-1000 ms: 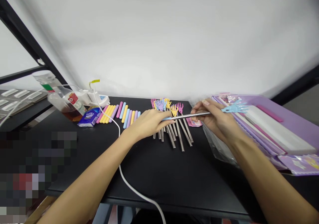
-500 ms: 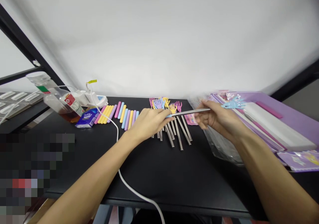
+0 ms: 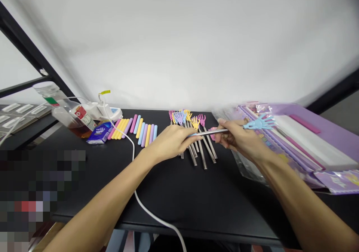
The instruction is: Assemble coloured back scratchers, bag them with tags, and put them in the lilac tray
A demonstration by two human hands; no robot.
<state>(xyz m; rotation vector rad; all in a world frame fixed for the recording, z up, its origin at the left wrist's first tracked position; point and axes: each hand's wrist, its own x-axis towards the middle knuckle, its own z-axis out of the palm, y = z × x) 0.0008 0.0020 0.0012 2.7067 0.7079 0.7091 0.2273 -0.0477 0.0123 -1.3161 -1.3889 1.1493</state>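
Note:
Both my hands hold a back scratcher (image 3: 259, 122) level above the table, with its blue hand-shaped head pointing right. My left hand (image 3: 172, 141) is closed around the blue handle end, most of which it hides. The fingers of my right hand (image 3: 237, 134) grip the metal rod near the head. Behind and below the rod lie several metal back scratcher rods (image 3: 202, 153) with pink, yellow, blue and purple hand-shaped heads (image 3: 179, 117). Left of them, loose coloured handles (image 3: 144, 134) lie in two groups side by side.
A purple box (image 3: 333, 132) and clear plastic wrapping (image 3: 249, 169) lie on the right. At the left are a tilted bottle (image 3: 70, 113), a blue tissue pack (image 3: 99, 132) and a power strip (image 3: 113, 113). A white cable (image 3: 151, 212) crosses the black table (image 3: 213, 203).
My right hand has moved slightly down and left along the rod, and the scratcher has dropped a little at that side. My left hand keeps its grip on the handle end.

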